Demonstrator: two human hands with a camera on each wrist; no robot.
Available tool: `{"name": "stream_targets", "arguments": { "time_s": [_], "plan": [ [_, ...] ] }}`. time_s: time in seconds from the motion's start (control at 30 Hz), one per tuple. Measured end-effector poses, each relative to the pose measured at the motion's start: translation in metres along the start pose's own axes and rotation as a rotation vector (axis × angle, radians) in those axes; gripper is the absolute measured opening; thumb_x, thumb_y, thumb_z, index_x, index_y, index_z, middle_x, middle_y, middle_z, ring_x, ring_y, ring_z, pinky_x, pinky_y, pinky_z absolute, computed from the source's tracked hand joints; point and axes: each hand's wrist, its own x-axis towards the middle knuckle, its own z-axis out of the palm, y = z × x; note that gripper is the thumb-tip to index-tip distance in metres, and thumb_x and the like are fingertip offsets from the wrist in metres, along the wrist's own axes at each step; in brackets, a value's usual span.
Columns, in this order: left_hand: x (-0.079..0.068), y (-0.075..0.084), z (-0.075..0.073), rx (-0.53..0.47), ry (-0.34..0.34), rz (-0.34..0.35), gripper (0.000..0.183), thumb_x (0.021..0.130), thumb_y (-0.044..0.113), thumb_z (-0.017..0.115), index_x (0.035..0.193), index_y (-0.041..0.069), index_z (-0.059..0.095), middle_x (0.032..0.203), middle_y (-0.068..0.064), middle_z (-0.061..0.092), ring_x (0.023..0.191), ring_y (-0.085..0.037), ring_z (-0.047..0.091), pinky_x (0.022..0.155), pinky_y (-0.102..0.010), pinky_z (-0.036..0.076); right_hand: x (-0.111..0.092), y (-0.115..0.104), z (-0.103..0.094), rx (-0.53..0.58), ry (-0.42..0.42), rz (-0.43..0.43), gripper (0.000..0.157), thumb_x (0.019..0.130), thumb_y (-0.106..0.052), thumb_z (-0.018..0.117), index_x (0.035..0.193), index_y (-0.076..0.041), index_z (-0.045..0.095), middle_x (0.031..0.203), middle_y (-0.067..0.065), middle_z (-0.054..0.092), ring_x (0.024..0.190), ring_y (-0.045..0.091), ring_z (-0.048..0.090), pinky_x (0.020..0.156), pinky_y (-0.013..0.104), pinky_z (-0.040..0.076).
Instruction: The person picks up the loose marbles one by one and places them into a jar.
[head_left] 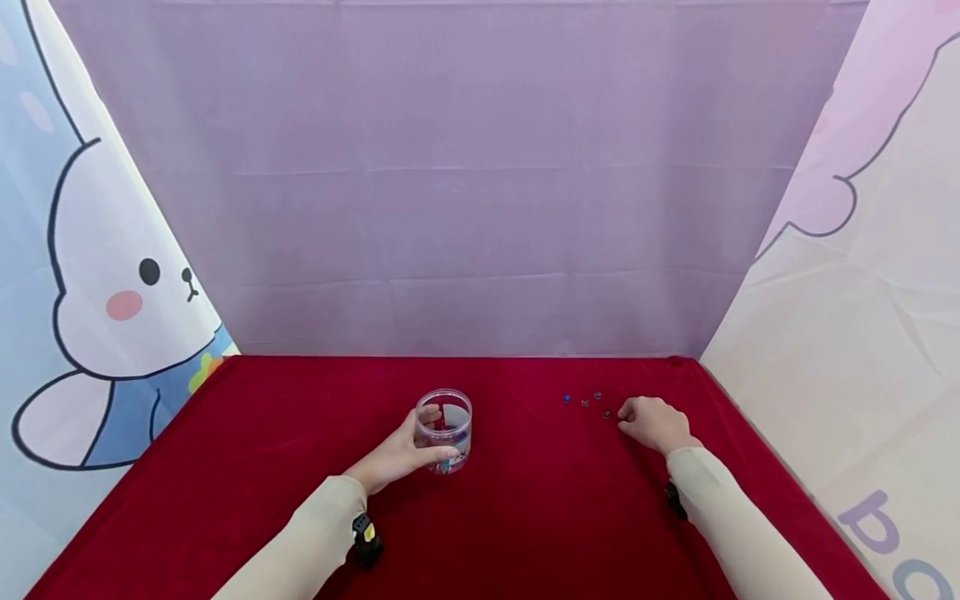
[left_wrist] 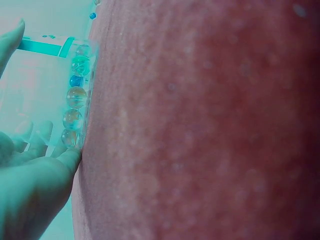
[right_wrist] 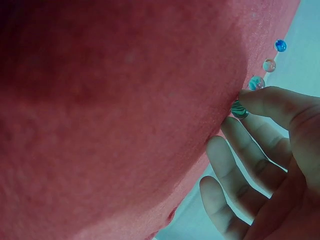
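My left hand (head_left: 405, 454) grips a clear cylindrical plastic jar (head_left: 444, 433) from its left side, fingers behind it and thumb across the front. The jar stands upright with an open top. Several glass marbles (left_wrist: 76, 97) lie along its bottom in the left wrist view. My right hand (head_left: 654, 423) is low over the cloth, just right of several loose marbles. In the right wrist view its thumb and fingers are bent beside a dark striped marble (right_wrist: 240, 109), which the thumb partly covers. A blue marble (right_wrist: 280, 45) and an orange-tinted clear marble (right_wrist: 269, 65) lie farther off.
A red velvety cloth (head_left: 525, 517) covers the table. Behind it hangs a plain purple curtain (head_left: 480, 192). Printed sheets with cartoon figures form the left wall (head_left: 112, 250) and the right wall (head_left: 862, 350).
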Motion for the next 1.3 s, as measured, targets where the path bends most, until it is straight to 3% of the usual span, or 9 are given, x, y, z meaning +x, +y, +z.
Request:
{"name": "stream_targets", "arguments": {
  "time_s": [0.63, 1.3],
  "plan": [
    [-0.001, 0.002, 0.000, 0.003, -0.012, -0.002, 0.091, 0.085, 0.039, 0.081, 0.154, 0.017, 0.026, 0.157, -0.007, 0.032, 0.134, -0.031, 0.038, 0.104, -0.055, 0.042, -0.003, -0.008, -0.006, -0.004, 0.014, -0.027, 0.018, 0.089, -0.015, 0.073, 0.105, -0.009, 0.074, 0.099, 0.008, 0.070, 0.089, 0.027, 0.065, 0.070, 0.051, 0.055],
    [0.001, -0.003, -0.002, 0.025, -0.014, -0.008, 0.091, 0.083, 0.043, 0.082, 0.152, 0.019, 0.027, 0.155, -0.005, 0.033, 0.130, -0.028, 0.040, 0.104, -0.054, 0.043, 0.000, -0.043, -0.009, -0.007, 0.088, -0.112, 0.020, 0.089, -0.018, 0.073, 0.108, -0.011, 0.075, 0.099, 0.002, 0.071, 0.089, 0.021, 0.066, 0.071, 0.045, 0.055]
  ]
}}
